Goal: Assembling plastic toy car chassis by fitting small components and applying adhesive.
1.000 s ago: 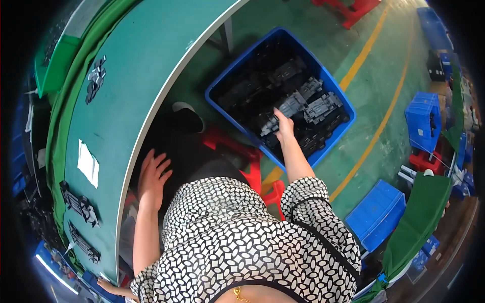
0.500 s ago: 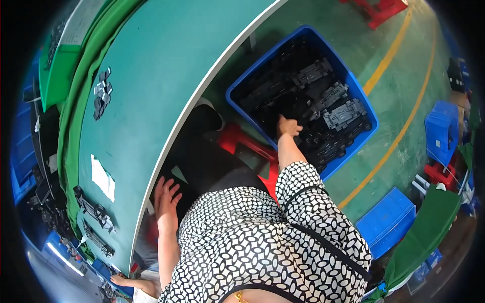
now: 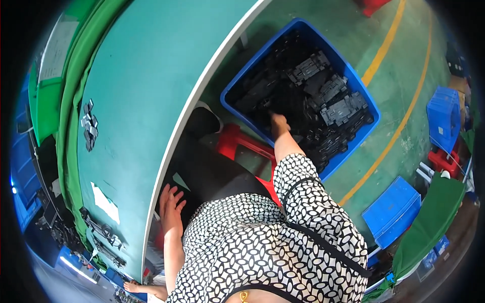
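Note:
My right arm reaches down into a blue plastic bin [image 3: 233,105] heaped with black and grey moulded plastic parts [image 3: 345,108]. Among the dark parts at the bin's left side is my right hand [image 3: 279,124]; its fingers sink into shadow, so whether they grip a part is hidden. My left hand [image 3: 172,208] hangs by the white edge of the green-topped table [image 3: 151,101], fingers stretched and a little apart, with nothing in it. Lighter grey blocky parts lie on top of the heap, beyond my right hand.
On the table are a small pile of black parts [image 3: 90,126], a white paper [image 3: 105,203] and longer black pieces [image 3: 103,232]. A red stool [image 3: 230,141] stands beside the bin. Blue crates [image 3: 391,211] are at the right. Another person's hand [image 3: 132,287] shows at lower left.
My right hand has gone deeper among the parts, slightly left, and its fingers are now less visible. The view has shifted a little; my left hand stays by the table edge.

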`<state>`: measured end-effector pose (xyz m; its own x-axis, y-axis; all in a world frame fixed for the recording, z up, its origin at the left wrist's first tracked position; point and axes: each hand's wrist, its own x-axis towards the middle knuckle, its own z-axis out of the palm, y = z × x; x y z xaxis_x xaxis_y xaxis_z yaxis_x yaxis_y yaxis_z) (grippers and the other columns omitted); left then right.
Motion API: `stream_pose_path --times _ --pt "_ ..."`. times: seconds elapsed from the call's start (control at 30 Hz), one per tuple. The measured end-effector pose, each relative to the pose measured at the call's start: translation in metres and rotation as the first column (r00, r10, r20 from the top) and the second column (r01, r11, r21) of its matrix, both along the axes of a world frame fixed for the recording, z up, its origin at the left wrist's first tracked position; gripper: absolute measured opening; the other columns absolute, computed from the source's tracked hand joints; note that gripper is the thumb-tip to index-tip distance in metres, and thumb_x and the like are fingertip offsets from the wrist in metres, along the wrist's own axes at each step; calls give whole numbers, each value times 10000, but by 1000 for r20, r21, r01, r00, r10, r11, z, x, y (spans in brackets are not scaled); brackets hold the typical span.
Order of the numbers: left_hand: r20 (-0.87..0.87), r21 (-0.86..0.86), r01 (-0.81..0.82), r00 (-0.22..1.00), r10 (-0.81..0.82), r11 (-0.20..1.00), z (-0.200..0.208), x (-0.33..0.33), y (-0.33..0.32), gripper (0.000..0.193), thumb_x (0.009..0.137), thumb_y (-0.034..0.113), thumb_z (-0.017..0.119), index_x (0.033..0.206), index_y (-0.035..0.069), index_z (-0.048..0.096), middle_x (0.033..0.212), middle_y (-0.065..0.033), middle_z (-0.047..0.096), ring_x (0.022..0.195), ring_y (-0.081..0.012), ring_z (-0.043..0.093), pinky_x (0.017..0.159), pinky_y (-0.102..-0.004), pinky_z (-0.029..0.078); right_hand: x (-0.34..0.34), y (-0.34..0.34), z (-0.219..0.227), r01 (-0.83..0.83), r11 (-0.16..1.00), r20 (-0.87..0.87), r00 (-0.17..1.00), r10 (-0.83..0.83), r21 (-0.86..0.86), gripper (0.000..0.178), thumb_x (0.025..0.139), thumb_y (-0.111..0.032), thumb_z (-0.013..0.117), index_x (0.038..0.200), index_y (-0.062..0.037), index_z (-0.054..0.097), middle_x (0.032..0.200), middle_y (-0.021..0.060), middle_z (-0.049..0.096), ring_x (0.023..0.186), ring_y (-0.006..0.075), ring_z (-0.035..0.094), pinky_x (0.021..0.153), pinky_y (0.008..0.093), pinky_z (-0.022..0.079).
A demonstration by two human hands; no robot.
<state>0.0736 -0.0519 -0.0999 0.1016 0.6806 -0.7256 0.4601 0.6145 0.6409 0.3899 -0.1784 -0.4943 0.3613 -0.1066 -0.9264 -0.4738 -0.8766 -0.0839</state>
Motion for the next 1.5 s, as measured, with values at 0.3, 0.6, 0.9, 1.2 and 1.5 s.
stream_pose_path --times 0.3,0.6,0.9,1.2,1.5 --pt "-21 -37 1 1000 -2 999 -6 2 -3 504 951 326 491 1377 85 373 1335 -123 437 1157 -250 484 916 -374 405 13 -35 94 -47 990 601 798 -44 134 628 762 -564 646 888 52 641 861 234 647 827 369 617 773 406 478" --pt "-92 -37 88 992 -91 995 -10 6 -15 457 957 269 498 1370 101 392 1308 -106 472 1126 -214 503 911 -355 415 87 -47 48 -464 873 792 585 175 149 611 807 -223 639 1349 -135 374 1350 172 410 1185 388 453 952 442 419" --pt "-404 40 846 501 -765 532 45 24 -9 540 780 126 667 1279 49 477 1278 -151 490 1219 -304 428 1023 -373 350 97 -32 37 -606 791 418 741 526 79 850 739 -206 725 1406 -89 211 1300 249 442 1133 407 500 897 449 467" --pt "-146 165 637 771 -620 753 71 -38 -29 584 860 334 601 1313 2 442 1271 -190 524 1179 -293 506 987 -352 397 77 -85 71 -327 645 503 858 -103 690 433 892 -11 475 1321 3 423 1368 161 433 1223 240 449 999 345 387" --pt "330 388 -68 941 -70 919 153 -120 -39 194 920 123 550 1054 -7 604 900 -49 646 849 -99 610 795 -246 486 -49 32 395 -541 145 558 821 -122 828 115 872 -38 527 822 17 615 645 25 504 577 64 438 534 213 350"
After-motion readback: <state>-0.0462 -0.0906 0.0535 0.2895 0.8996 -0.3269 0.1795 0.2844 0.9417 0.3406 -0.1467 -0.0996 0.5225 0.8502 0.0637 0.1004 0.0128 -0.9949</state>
